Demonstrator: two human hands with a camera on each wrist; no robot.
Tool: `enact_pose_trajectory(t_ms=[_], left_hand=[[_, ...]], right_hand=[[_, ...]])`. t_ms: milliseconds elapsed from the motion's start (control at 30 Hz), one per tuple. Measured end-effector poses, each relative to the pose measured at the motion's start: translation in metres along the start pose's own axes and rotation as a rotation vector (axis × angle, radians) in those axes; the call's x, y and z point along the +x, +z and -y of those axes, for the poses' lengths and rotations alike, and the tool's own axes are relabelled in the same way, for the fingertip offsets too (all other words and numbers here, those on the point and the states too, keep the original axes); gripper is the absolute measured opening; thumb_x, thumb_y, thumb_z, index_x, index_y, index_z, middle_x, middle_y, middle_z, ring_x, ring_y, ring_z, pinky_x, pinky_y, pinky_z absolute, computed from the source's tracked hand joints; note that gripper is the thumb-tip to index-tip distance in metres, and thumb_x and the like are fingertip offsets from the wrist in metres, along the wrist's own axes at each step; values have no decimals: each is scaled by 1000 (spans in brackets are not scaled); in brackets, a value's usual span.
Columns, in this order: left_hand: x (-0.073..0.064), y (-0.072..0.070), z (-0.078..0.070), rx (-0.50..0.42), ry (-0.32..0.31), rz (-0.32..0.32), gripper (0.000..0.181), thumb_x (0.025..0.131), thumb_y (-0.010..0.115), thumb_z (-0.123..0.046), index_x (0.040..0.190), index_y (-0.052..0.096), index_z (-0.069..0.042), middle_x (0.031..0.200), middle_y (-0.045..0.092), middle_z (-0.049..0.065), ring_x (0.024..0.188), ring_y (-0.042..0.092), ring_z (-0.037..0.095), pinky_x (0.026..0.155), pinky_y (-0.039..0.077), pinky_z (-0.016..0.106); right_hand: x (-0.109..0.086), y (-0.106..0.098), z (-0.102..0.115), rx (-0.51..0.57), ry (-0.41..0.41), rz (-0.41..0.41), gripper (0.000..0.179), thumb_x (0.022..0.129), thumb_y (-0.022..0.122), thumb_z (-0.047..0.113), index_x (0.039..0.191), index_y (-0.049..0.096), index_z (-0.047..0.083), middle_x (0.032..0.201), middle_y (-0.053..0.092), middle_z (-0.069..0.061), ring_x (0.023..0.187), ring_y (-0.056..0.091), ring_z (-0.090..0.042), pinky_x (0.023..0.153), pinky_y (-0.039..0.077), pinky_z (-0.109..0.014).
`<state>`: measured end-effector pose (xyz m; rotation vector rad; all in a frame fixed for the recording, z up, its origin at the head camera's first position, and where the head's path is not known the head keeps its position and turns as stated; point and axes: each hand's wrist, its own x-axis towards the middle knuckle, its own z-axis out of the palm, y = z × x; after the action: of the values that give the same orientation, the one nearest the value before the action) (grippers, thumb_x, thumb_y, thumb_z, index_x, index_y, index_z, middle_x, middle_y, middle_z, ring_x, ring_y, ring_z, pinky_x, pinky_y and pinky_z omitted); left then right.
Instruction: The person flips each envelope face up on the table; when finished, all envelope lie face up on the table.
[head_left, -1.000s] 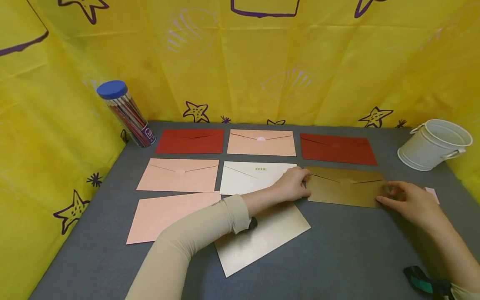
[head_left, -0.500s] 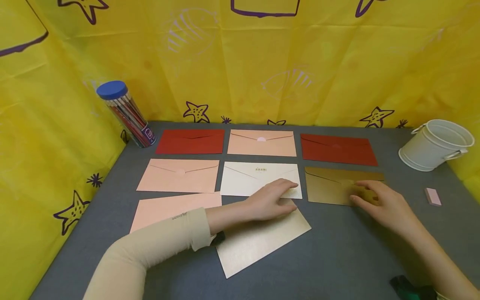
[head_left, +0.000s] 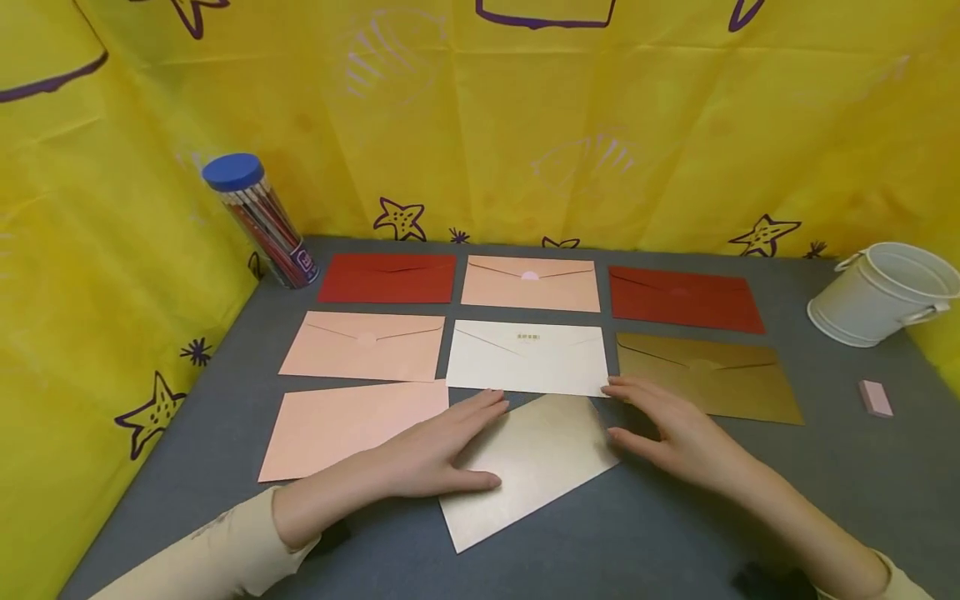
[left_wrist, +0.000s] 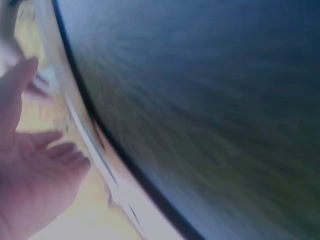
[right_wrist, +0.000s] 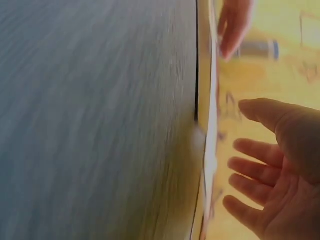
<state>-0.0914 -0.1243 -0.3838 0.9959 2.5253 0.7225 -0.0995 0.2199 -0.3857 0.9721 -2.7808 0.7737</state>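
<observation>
A pale gold envelope (head_left: 533,477) lies tilted at the front of the table. My left hand (head_left: 431,454) is over its left end, fingers extended and thumb apart; whether it touches the paper I cannot tell. By the envelope's right edge is my right hand (head_left: 678,429), thumb and fingers spread with nothing between them. Its fingertips come near the corner of a white envelope (head_left: 525,358) and overlap the lower left of a darker gold envelope (head_left: 720,379). A plain pink envelope (head_left: 337,425) lies left, partly behind my left hand. Both wrist views are blurred, with the left hand (left_wrist: 37,175) and right hand (right_wrist: 285,165) holding nothing.
Behind lie a pink envelope (head_left: 367,350), two red envelopes (head_left: 386,279) and a peach envelope (head_left: 528,292), in rows. A blue-lidded pencil tub (head_left: 266,221) stands back left. At right are a white bucket (head_left: 862,304) and a pink eraser (head_left: 876,399). Yellow cloth (head_left: 480,142) hangs behind.
My left hand has drawn back left and down from the white envelope. My right hand has moved left from the darker gold envelope's right end, leaving that envelope on the table, its right end shifted slightly.
</observation>
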Motion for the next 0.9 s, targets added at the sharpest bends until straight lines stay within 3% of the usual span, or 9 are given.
enact_pose_trajectory(t_ms=[133,300,400,500,533,633,733,900], left_hand=[[-28,-12,15,12,-40,-6,97,83,71,-56,156,23,-14,163,11,0,148,7,14,115,22,43],[-68,-28,38,85,-115,-45,102,80,70,-60,157,19,-15,164,6,2,149,4,21,114,21,49],[-92,-37,53,76,-188,-78,103,79,71,-61,157,20,-17,163,7,3,149,5,24,117,12,31],[-113,-43,66,69,-249,-117,104,77,72,-63,156,22,-16,163,10,5,149,7,26,117,14,34],[-119,-44,70,68,-270,-124,105,76,72,-63,156,23,-16,163,11,6,149,7,27,116,11,27],[-136,-45,82,77,-310,-143,108,74,72,-65,156,23,-15,162,13,7,148,8,29,116,10,25],[-150,-45,91,80,-338,-148,108,74,71,-66,156,22,-15,162,14,8,148,10,30,101,-3,4],[-163,-48,103,121,-355,-159,105,76,68,-68,156,24,-16,161,18,8,147,16,30,98,-1,1]], right_hand=[[12,15,18,24,-57,73,53,88,74,29,135,57,11,141,52,-8,131,48,-29,98,44,-52],[29,35,39,52,-198,147,53,90,70,32,136,56,9,144,49,-7,135,43,-25,103,41,-47],[41,43,53,78,-256,203,54,92,68,33,138,53,8,146,47,-8,137,40,-25,106,38,-44],[54,50,68,89,-276,263,56,94,64,36,142,50,8,150,43,-8,140,35,-22,108,36,-42],[59,52,73,87,-281,278,57,95,63,37,142,49,9,150,42,-8,141,34,-21,109,35,-41],[71,59,85,74,-301,308,59,96,60,39,145,46,10,152,39,-7,143,30,-18,111,32,-39],[83,67,95,54,-324,324,61,97,58,41,147,43,10,154,37,-7,144,28,-18,113,29,-37],[100,80,109,22,-345,360,63,98,55,42,148,40,7,154,35,-11,144,28,-21,114,27,-35]])
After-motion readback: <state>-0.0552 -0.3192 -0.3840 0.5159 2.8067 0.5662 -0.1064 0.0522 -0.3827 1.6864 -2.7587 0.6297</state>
